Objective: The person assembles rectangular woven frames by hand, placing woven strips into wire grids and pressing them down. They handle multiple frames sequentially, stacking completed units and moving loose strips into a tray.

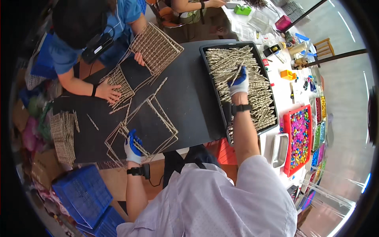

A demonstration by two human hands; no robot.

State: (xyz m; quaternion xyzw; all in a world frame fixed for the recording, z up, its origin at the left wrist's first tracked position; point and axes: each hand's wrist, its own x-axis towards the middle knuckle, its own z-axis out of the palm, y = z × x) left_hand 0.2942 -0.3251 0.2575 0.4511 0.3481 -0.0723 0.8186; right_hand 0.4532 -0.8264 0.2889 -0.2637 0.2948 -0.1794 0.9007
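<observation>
My left hand (134, 147), in a blue and white glove, is closed around a few twisted beige strips at the near edge of the dark table. Next to it lies an open box-shaped frame (165, 120) wrapped in similar twisted cord. My right hand (239, 82), gloved the same way, reaches over a black tray (219, 103) on the right. Its fingers pinch a twisted strip (235, 75). Many loose twisted strips (258, 100) fill that tray. Across the table, another person's hands hold a woven panel (157, 50) and rest on a smaller woven piece (120, 83).
On the dark table (189, 91), a row of strips (63, 136) lies at the left. A red tray (287, 152) of colourful beads and a metal tray (280, 151) stand right of the black tray. Blue crates (85, 193) are stacked at lower left.
</observation>
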